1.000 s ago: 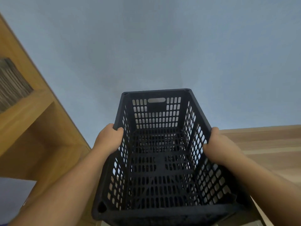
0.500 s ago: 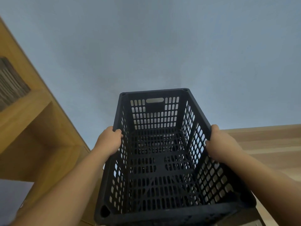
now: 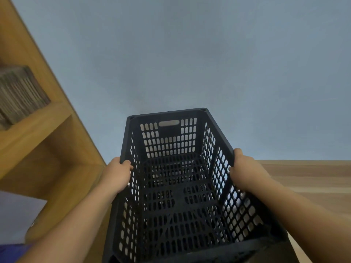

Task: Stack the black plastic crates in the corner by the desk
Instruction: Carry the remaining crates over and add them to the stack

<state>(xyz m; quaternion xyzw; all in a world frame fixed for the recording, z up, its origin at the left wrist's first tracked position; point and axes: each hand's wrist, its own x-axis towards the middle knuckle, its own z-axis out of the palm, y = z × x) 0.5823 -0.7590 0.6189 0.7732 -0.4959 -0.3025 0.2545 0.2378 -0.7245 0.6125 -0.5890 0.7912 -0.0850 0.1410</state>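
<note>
Crate [image 3: 180,186] of black perforated plastic hangs between our left hand [image 3: 117,175] and right hand [image 3: 245,169], each clenched on a long rim, balancing it level beside the wooden desk [image 3: 43,149].

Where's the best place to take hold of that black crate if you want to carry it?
By the top rims of its two long sides, one hand from each side, as the left hand and right hand do on the black crate. It is open-topped, long, and the rims give fingers an edge.
</note>
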